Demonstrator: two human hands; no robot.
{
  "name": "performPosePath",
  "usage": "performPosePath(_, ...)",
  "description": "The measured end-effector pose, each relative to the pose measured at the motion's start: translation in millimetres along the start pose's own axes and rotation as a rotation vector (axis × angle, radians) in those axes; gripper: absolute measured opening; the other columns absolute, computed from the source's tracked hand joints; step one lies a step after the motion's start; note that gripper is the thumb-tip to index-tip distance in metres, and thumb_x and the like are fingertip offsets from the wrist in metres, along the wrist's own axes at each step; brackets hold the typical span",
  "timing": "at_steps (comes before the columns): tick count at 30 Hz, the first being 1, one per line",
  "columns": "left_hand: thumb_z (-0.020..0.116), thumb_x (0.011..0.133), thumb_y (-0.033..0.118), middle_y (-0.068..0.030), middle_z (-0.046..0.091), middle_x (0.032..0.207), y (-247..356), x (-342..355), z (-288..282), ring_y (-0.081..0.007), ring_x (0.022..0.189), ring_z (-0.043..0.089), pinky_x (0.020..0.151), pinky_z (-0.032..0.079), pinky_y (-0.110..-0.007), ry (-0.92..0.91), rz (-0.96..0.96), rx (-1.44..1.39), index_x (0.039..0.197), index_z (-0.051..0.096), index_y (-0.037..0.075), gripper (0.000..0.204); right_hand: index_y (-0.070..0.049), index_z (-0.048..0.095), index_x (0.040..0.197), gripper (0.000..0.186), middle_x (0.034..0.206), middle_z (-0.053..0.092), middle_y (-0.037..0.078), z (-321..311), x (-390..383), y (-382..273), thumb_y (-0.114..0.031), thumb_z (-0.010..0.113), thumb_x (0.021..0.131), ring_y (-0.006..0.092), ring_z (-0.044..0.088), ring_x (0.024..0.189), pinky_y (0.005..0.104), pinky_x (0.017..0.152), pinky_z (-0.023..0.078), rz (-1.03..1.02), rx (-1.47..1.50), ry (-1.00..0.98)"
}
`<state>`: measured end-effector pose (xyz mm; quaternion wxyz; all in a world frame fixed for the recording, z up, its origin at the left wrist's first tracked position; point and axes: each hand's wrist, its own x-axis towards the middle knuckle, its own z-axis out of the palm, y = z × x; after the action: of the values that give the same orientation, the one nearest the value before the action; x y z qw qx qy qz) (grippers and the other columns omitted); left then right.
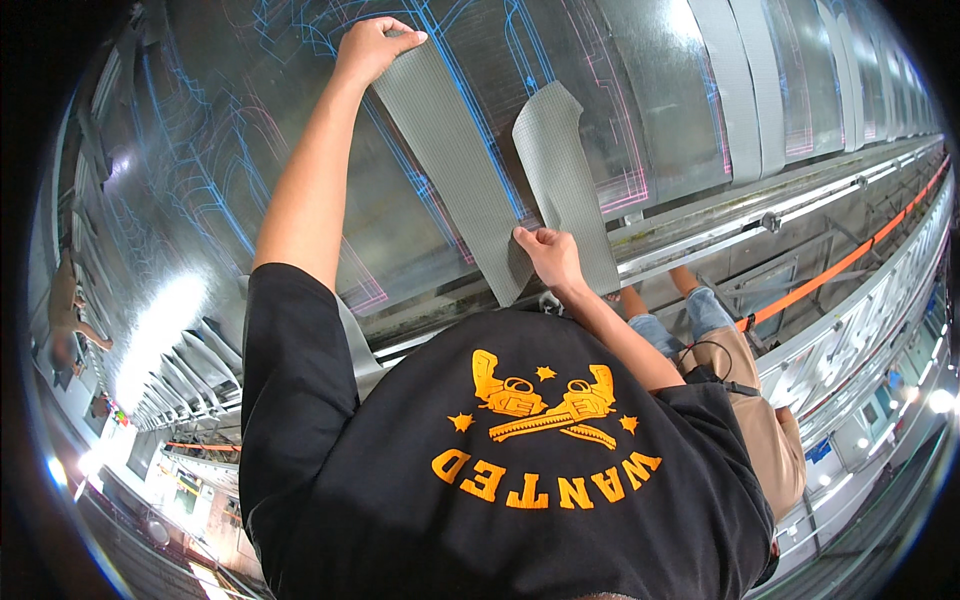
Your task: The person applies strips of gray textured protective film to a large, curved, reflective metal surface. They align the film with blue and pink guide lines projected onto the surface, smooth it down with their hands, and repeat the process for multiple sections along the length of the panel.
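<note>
A long strip of grey ribbed fabric (445, 140) lies slantwise over the dark glossy table (310, 180). My left hand (375, 50) pinches its far end between thumb and fingers, arm stretched out. Close to the table's near edge, my right hand (552, 257) is closed on the strip's near right edge, thumb and forefinger together. That near end hangs slightly over the edge. Just right of it, a second grey fabric piece (556, 150) with a shaped, pointed far end lies partly beneath my right hand and wrist.
Blue and pink outlines mark the tabletop. More grey fabric pieces (738, 90) lie across it to the right. A metal rail (770, 222) follows the near edge, with an orange bar (850, 265) beyond. Another person (750, 400) stands close on my right; someone else (70, 310) is far left.
</note>
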<state>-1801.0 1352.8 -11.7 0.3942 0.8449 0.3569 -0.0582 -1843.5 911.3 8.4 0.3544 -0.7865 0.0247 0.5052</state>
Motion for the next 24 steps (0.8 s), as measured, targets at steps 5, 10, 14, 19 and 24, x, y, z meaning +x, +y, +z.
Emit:
performPosePath(5, 0.085, 0.084, 0.051, -0.0081, 0.079, 0.088, -1, -2, 4, -0.0204, 0.081, 0.075, 0.078, 0.058, -0.038, 0.022, -0.016, 0.006, 0.098, 0.081, 0.015, 0.039, 0.004, 0.066, 0.069, 0.052, 0.056, 0.052, 0.004, -1, 0, -2, -0.039, 0.075, 0.096, 0.0104, 0.047, 0.056, 0.0385, 0.051, 0.040, -0.014, -0.067, 0.005)
performPosePath(10, 0.085, 0.084, 0.052, -0.0058, 0.079, 0.089, -2, 1, 2, -0.0185, 0.081, 0.075, 0.080, 0.057, -0.036, 0.003, -0.003, 0.000, 0.099, 0.081, 0.015, 0.040, 0.004, 0.066, 0.068, 0.052, 0.055, 0.052, 0.004, -1, 1, -3, -0.039, 0.075, 0.096, 0.0106, 0.047, 0.055, 0.0380, 0.051, 0.040, -0.028, -0.080, 0.016)
performPosePath(14, 0.084, 0.084, 0.052, -0.0045, 0.079, 0.089, -3, 0, 1, -0.0173, 0.081, 0.074, 0.080, 0.056, -0.034, -0.009, -0.009, -0.007, 0.100, 0.081, 0.015, 0.041, 0.002, 0.070, 0.072, 0.049, 0.059, 0.053, -0.002, -2, -2, -7, -0.039, 0.076, 0.097, 0.0061, 0.045, 0.057, 0.0321, 0.049, 0.036, 0.011, -0.039, -0.004)
performPosePath(19, 0.084, 0.084, 0.054, -0.0041, 0.079, 0.089, -7, 4, 1, -0.0168, 0.080, 0.074, 0.080, 0.056, -0.034, -0.016, 0.001, 0.002, 0.100, 0.081, 0.015, 0.042, 0.002, 0.069, 0.071, 0.049, 0.059, 0.053, -0.002, -3, -2, -8, -0.040, 0.076, 0.097, 0.0053, 0.044, 0.056, 0.0311, 0.049, 0.035, 0.012, -0.025, -0.007)
performPosePath(24, 0.084, 0.083, 0.055, -0.0047, 0.079, 0.090, -6, 4, 3, -0.0169, 0.083, 0.074, 0.081, 0.056, -0.034, -0.018, -0.003, 0.014, 0.100, 0.081, 0.016, 0.043, 0.001, 0.069, 0.070, 0.049, 0.057, 0.053, -0.001, -3, 0, -5, -0.039, 0.076, 0.097, 0.0056, 0.045, 0.055, 0.0311, 0.049, 0.035, 0.015, -0.044, -0.010)
